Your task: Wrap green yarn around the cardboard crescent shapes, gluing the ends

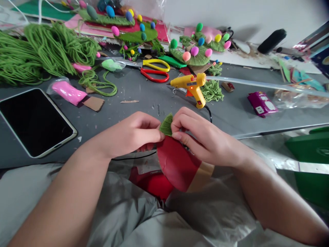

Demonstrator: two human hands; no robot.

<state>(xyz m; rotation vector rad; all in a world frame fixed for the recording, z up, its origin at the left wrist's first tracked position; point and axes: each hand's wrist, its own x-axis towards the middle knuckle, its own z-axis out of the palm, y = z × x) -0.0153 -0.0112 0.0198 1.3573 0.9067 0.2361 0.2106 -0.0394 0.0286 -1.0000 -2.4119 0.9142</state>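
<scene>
Between my hands is a red card cutout (177, 163) whose top end is wrapped in green yarn (166, 125). My left hand (136, 132) pinches the left edge of the wrapped part. On the other side, the fingers of my right hand (197, 133) are closed at the right edge of the yarn, where the strand in them is too small to make out. A tan section (202, 176) shows at the cutout's lower right. Just beyond my hands lies a yellow hot glue gun (191, 85) with a red light lit and a long clear glue stick in its back.
Scissors (155, 70) with yellow and red handles lie behind my hands. Green yarn skeins (46, 53) and a tablet (36, 121) are at left. Yarn-wrapped shapes with coloured balls (200, 51) line the back. A purple packet (262, 104) sits right, above a green bin (309, 145).
</scene>
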